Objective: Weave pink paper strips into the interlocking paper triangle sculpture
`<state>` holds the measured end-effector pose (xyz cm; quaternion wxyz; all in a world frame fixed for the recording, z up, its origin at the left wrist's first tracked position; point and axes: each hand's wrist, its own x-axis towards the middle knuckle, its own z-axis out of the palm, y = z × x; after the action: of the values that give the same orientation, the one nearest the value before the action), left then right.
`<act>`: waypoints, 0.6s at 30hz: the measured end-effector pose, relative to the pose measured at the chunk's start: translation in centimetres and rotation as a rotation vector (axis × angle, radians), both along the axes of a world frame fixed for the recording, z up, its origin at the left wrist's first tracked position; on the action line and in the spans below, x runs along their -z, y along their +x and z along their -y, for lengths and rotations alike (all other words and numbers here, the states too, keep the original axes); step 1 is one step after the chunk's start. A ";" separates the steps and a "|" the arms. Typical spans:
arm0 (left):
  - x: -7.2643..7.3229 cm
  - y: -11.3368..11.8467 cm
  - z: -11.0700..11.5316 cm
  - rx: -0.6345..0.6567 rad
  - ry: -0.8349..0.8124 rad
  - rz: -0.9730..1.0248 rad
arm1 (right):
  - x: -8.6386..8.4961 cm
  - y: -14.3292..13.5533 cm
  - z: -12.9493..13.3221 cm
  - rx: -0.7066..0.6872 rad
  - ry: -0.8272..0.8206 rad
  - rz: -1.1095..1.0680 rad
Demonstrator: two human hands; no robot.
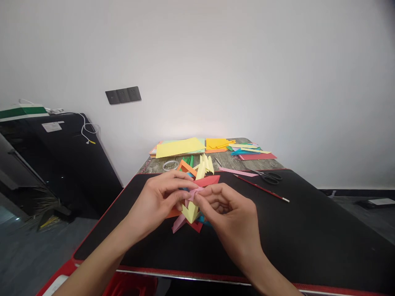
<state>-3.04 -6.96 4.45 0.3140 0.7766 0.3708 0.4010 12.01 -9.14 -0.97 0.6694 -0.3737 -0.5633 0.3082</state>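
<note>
Between my two hands is a small folded pink paper piece (191,196), pinched from both sides. My left hand (165,191) is closed on its left side, thumb and fingertips together. From the right, the thumb and forefinger of my right hand (230,207) grip the same piece. Under and around it lie folded strips: a pale yellow one (191,213), a red one (208,181) and an orange one (187,167), with blue and pink ends partly hidden by the hands. Whether these are joined to the pink piece I cannot tell.
A black mat (293,230) covers the near table. Scissors (269,176), a red pencil (262,188) and a pink strip (237,172) lie to the right. Behind are yellow sheets (180,147), coloured strips (251,150) and a roll of tape (170,165). A wall stands beyond.
</note>
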 end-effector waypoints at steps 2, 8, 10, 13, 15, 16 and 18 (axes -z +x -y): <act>0.0 0.0 0.0 0.002 -0.010 0.005 | -0.2 0.4 -0.1 -0.050 -0.036 -0.009; 0.1 0.1 0.0 0.012 -0.029 0.023 | -0.9 2.0 -0.7 -0.219 -0.157 0.078; 0.0 0.2 0.0 0.014 -0.029 0.018 | -1.1 2.4 -0.9 -0.244 -0.148 0.121; 0.0 0.2 0.0 0.020 -0.025 0.009 | -1.2 2.9 -1.3 -0.241 -0.098 0.190; -0.1 0.2 0.1 0.021 -0.022 0.000 | -1.4 3.1 -1.6 -0.214 -0.022 0.225; -0.1 0.2 0.1 0.020 -0.024 -0.003 | -1.5 3.3 -1.7 -0.202 0.022 0.243; -0.1 0.2 0.2 0.018 -0.033 -0.006 | -1.7 3.5 -1.9 -0.185 0.105 0.285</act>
<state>-2.87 -7.12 4.55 0.3294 0.7757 0.3715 0.3897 15.49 -7.29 0.73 0.5701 -0.3245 -0.7000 0.2823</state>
